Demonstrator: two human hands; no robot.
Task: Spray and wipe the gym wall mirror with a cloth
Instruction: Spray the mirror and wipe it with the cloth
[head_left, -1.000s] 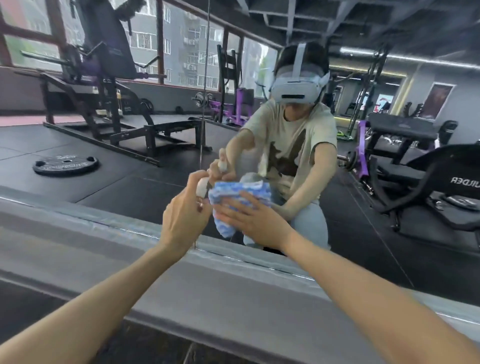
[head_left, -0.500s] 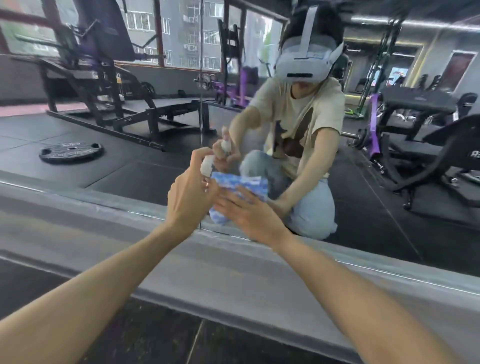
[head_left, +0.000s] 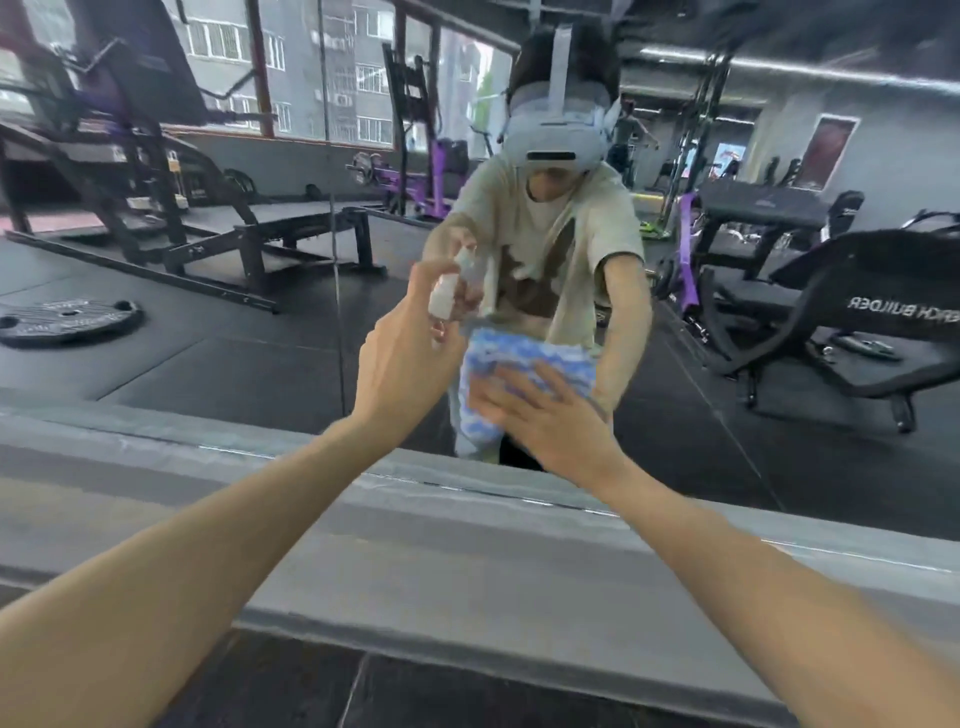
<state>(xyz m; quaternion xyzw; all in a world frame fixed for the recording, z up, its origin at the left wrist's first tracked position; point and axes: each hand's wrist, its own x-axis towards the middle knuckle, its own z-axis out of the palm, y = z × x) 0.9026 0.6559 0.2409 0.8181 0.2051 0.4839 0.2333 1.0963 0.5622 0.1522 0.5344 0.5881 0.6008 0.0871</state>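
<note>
Soft daylight comes from the windows (head_left: 363, 78) reflected in the mirror (head_left: 208, 364), and a strip light (head_left: 753, 70) glows along the ceiling at upper right. The scene is evenly and moderately bright, with faint, diffuse shadows. The whole picture is slightly soft. Motion blur smears the cloth (head_left: 524, 364), the right hand (head_left: 550, 421) and the spray bottle (head_left: 447, 296). The wide lens bows the grey ledge (head_left: 467, 545) and stretches both forearms toward the lower corners.
</note>
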